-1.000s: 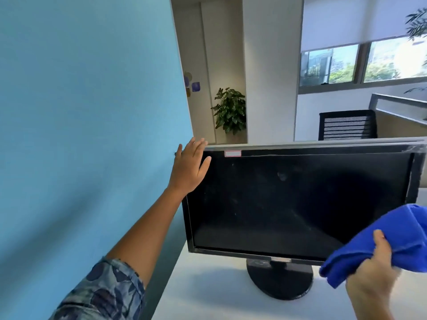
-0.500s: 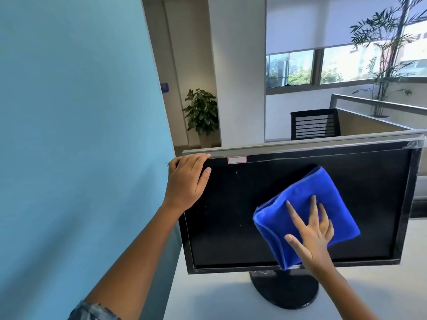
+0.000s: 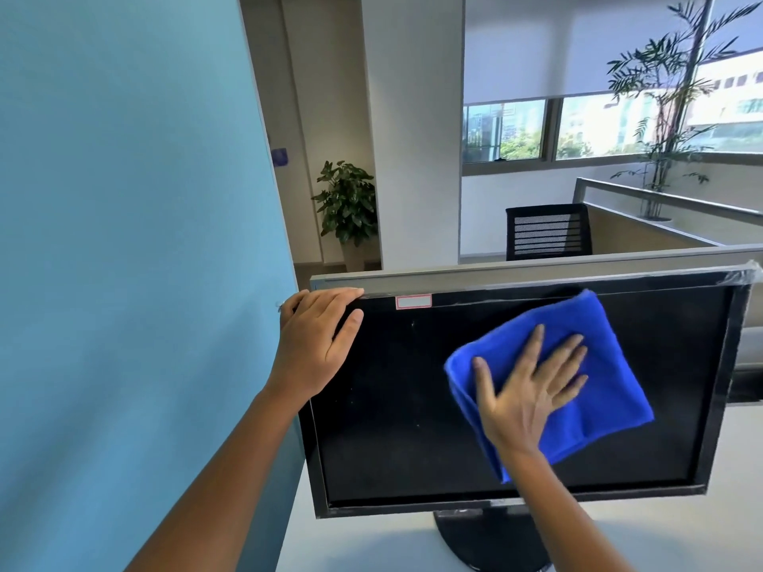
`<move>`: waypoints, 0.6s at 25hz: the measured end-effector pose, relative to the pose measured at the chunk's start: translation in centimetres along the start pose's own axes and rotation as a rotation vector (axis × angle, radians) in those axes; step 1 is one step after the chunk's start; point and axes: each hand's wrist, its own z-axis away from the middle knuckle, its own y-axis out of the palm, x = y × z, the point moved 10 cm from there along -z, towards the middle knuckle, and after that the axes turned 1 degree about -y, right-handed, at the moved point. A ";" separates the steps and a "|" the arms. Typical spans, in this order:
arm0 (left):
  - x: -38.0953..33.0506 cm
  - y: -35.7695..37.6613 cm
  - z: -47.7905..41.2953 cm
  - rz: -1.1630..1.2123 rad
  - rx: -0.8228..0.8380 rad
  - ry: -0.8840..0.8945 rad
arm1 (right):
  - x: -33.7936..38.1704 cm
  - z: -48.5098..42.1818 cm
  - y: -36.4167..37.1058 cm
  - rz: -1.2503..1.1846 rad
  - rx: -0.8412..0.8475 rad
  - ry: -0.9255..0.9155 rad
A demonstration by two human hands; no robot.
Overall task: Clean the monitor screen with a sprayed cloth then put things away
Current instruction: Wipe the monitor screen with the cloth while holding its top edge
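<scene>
The right hand lies flat with fingers spread, pressing a folded bright blue microfibre cloth against the upper right part of the dark screen of a black-framed flat monitor. The left hand grips the monitor's top left corner, fingers curled over its edge. The monitor stands on a white desk beside a light blue partition panel.
</scene>
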 end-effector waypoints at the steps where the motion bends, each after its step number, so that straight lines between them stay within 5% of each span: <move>1: 0.0 -0.1 0.0 0.013 -0.004 0.001 | 2.6 0.7 0.8 0.008 0.018 -0.046; 7: 0.1 -0.4 -0.1 0.083 -0.002 0.004 | 16.8 7.4 4.0 -0.046 0.047 -0.513; 15: -0.4 -1.0 0.0 0.098 -0.022 -0.023 | 17.6 6.1 2.7 -0.039 -0.136 -0.638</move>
